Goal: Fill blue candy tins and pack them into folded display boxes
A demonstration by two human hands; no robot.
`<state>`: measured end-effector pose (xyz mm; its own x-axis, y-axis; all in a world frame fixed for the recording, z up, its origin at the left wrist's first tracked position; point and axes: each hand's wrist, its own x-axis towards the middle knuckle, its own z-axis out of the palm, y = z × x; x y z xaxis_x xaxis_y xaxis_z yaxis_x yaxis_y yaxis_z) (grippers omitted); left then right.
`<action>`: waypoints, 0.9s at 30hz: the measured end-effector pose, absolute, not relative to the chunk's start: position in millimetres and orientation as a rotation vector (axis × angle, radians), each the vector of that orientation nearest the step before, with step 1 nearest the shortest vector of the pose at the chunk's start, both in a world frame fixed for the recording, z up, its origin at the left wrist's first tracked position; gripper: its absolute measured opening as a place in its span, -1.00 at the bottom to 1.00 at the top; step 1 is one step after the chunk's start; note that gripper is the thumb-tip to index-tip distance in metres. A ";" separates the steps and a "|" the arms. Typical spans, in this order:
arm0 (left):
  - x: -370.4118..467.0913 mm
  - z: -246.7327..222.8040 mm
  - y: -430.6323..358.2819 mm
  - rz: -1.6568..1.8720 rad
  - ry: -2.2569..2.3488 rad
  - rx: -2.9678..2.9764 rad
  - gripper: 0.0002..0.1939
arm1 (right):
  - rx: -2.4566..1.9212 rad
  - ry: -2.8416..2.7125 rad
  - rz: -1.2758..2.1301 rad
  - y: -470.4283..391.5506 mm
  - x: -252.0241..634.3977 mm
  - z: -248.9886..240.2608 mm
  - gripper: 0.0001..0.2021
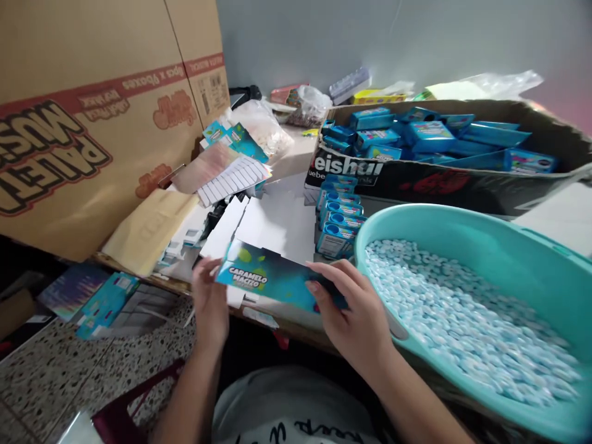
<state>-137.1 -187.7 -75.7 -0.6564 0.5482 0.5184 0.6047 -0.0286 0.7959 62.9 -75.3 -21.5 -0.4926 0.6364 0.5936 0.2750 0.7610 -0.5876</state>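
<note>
A blue printed carton (277, 285) marked "Caramelo Macizo" is held between both hands above the table's front edge, its white inner flaps (277, 222) standing open behind it. Around the carton's left end are the fingers of my left hand (210, 305). My right hand (354, 308) grips its right end, thumb and fingers on the printed face. Just beyond my right hand, several small blue boxes with round cut-outs (337, 237) stand in a row.
On the right, a turquoise tub (444, 216) holds wrapped candies. Behind it, an open carton (342, 166) is full of blue boxes. A big cardboard box (134, 117) stands at left, near flat printed sheets (235, 179). Plastic bags (263, 126) lie at the back.
</note>
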 end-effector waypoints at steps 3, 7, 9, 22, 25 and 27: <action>-138.4 -49.6 -197.9 -1.574 -1.935 -1.285 -0.61 | -0.626 -2.356 0.110 -69.3 65.0 -24.1 -0.77; -121.9 -26.6 -188.2 -0.703 -2.051 -1.977 -0.81 | -0.592 -2.682 0.187 -73.0 57.6 -38.0 -0.75; -113.2 -25.9 -176.4 -0.470 -2.162 -2.110 -0.69 | -0.608 -2.753 0.315 -76.8 54.6 -43.0 -0.75; -119.1 -31.4 -114.1 0.137 -2.646 -2.108 -0.69 | -1.110 -2.874 0.595 -63.0 16.7 -53.9 -0.71; -118.2 -46.3 -112.6 -0.074 -2.627 -2.024 -0.69 | -1.024 -2.779 0.501 -73.3 24.3 -64.9 -0.73; -118.0 -56.4 -120.4 -0.355 -2.506 -1.949 -0.68 | -0.810 -2.688 0.455 -81.1 36.0 -69.6 -0.78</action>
